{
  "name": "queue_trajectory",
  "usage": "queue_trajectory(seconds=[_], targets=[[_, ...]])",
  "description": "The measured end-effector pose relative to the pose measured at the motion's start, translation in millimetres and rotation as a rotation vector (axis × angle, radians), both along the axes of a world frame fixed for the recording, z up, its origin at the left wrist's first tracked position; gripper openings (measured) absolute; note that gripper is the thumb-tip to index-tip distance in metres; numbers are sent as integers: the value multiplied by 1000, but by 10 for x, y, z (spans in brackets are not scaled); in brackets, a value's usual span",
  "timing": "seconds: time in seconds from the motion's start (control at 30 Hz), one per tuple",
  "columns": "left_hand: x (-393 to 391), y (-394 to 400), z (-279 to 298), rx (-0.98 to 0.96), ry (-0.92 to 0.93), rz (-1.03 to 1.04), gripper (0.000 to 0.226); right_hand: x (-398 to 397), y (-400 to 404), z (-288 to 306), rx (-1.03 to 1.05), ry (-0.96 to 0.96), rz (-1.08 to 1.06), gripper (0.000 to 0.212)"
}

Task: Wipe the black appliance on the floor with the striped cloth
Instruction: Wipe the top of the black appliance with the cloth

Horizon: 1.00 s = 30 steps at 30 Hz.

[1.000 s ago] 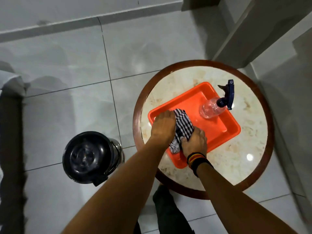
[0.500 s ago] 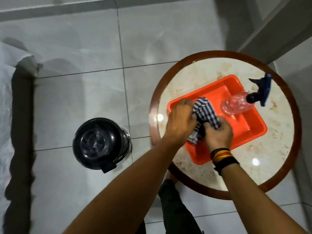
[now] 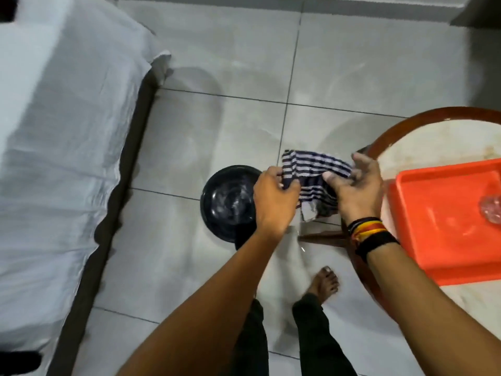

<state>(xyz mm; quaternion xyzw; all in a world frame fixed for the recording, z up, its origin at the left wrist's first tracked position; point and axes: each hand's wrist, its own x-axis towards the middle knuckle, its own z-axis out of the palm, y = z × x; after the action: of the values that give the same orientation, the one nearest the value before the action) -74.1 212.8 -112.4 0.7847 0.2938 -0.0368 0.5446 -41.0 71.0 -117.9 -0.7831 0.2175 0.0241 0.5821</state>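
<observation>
The striped cloth, dark blue and white, hangs in the air between my two hands. My left hand grips its left edge. My right hand, with bands on the wrist, holds its right side. Below and left of the cloth stands the round black appliance on the grey tiled floor; my left hand and forearm cover its right part. The cloth is above the floor, off the table, and does not touch the appliance.
A round marble-topped table with a wooden rim stands at the right, bearing an orange tray with a clear bottle at the frame edge. A bed with a white sheet fills the left. My bare foot stands near the table.
Both hands lifted the striped cloth out of the orange tray and carried it left, off the table and over the floor beside the black appliance. The view swung left, showing the bed.
</observation>
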Motion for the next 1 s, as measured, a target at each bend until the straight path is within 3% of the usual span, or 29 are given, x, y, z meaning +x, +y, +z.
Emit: queue_trajectory(seconds=[0.2, 0.3, 0.43, 0.53, 0.6, 0.67, 0.73, 0.83, 1.0], targets=[[-536, 635, -871, -63, 156, 235, 22, -86, 825, -880, -105, 205, 300, 54], [-667, 757, -1285, -83, 230, 305, 28, -34, 1112, -1291, -184, 225, 407, 49], [-816, 850, -1708, -12, 309, 341, 16, 54, 1409, -1759, -270, 209, 555, 44], [-946, 845, -2021, 216, 417, 270, 50, 57, 1550, -2078, -424, 103, 732, 54], [-1043, 799, -2156, 302, 512, 237, 91, -47, 1581, -2233, -601, -14, 943, 66], [-1118, 729, -2313, 204, 614, 165, 131, -193, 1555, -2417, -751, -75, 1178, 77], [-1130, 681, -2483, 114, 696, 88, 156, -347, 1487, -2620, -880, -79, 1344, 87], [-1048, 630, -2658, 58, 695, 119, 168, -452, 1414, -2839, -999, -160, 1351, 94], [-1000, 668, -2854, 148, 616, 185, 145, -516, 1538, -2961, -1046, -143, 1131, 89]])
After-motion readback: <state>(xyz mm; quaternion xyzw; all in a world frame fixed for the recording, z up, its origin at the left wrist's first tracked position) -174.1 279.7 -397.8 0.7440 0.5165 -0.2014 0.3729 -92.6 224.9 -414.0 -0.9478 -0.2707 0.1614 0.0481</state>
